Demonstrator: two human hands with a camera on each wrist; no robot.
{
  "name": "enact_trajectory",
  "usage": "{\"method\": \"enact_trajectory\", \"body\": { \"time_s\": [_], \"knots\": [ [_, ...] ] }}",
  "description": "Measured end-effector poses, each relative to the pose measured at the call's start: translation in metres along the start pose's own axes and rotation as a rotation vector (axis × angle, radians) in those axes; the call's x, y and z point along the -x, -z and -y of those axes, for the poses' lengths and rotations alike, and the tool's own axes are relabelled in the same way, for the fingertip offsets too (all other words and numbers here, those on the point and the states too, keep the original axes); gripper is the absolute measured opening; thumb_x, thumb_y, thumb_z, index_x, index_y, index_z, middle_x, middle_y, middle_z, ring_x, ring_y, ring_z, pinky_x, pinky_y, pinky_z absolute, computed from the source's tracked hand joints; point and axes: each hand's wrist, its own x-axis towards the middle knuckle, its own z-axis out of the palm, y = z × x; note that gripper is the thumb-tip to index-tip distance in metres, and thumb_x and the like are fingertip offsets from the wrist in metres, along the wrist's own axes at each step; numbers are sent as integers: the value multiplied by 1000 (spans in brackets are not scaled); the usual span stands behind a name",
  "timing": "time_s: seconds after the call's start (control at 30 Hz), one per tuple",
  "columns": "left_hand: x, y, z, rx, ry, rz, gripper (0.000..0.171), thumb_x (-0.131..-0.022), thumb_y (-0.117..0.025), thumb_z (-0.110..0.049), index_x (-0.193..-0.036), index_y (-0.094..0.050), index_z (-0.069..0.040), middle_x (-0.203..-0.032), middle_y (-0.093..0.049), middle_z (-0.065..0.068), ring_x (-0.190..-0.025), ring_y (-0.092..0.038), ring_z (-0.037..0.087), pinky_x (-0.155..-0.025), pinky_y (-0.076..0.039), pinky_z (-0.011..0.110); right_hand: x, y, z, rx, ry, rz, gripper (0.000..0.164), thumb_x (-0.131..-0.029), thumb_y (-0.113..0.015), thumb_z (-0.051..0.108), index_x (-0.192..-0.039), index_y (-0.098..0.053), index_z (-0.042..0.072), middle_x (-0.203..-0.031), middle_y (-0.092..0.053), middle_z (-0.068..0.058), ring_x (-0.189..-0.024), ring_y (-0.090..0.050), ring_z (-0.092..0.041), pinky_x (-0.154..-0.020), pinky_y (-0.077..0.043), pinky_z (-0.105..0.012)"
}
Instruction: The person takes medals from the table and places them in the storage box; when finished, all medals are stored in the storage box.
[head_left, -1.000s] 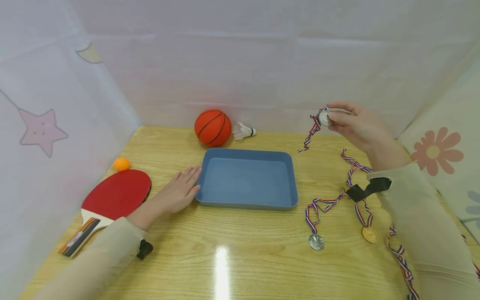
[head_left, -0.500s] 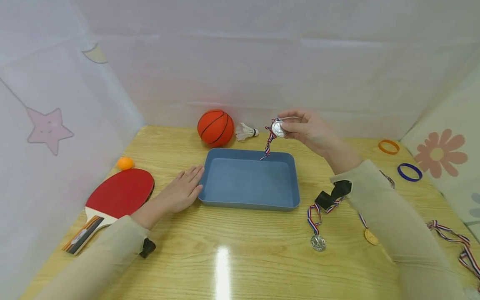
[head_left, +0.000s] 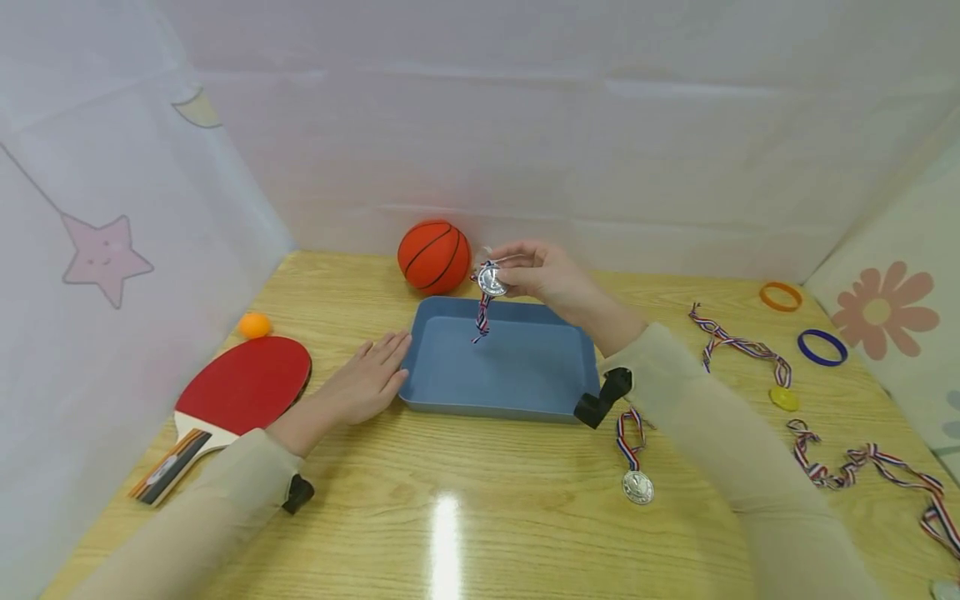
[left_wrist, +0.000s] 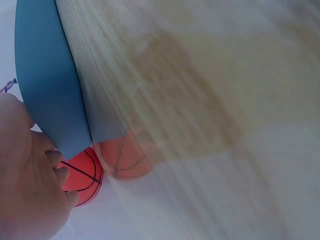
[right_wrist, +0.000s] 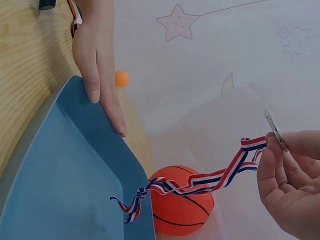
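Note:
My right hand (head_left: 546,279) pinches a silver medal (head_left: 492,280) between thumb and fingers, over the back part of a blue tray (head_left: 495,410). From the medal hangs its knotted red, white and blue ribbon (right_wrist: 200,182), the tail end over the tray's inside. My left hand (head_left: 365,379) lies with straight fingers against the tray's left wall, as the right wrist view also shows. In the left wrist view the fingers (left_wrist: 55,159) rest along the blue wall. Another silver medal (head_left: 638,487) lies on the table in front of the tray's right corner.
Behind the tray sits a small basketball (head_left: 434,257). At left are a red table tennis paddle (head_left: 247,383) and an orange ball (head_left: 255,325). On the right lie a gold medal (head_left: 784,397), tangled ribbons (head_left: 817,471), an orange wristband (head_left: 780,297) and a blue wristband (head_left: 822,347).
My right hand has carried the silver medal leftward and slightly lower, from right of the tray to above it. The wristbands and right-hand ribbons have come into sight. The left hand keeps its place.

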Motion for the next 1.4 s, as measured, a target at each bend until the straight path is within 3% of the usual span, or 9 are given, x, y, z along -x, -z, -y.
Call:
{"method": "enact_trajectory", "body": {
  "time_s": [0.77,0.97,1.4],
  "knots": [
    [-3,1,0,-15,10,1,55,-100,-32,-26,-145,-17,4,-150,-14,17,-137,-10,34,-107,-9,52,-53,-36,-25,4,-42,-122,29,-89,-59,2,-117,-56,-1,-110,-60,-14,-92,-59,-26,-81,-50,-35],
    [-4,1,-2,-16,3,-7,55,-100,-33,-25,-144,-19,4,-150,-15,17,-137,-11,34,-107,-9,52,-53,-42,-42,90,-89,-94,28,-89,-59,5,-117,-58,2,-107,-61,-12,-92,-60,-25,-85,-48,-38],
    [-5,2,-5,-15,11,-2,56,-100,-35,-25,-144,-18,5,-150,-16,17,-137,-11,34,-107,-10,52,-46,-53,-82,160,-201,-39,28,-87,-60,2,-115,-61,3,-103,-63,-11,-83,-61,-19,-82,-49,-42]
  ]
}}
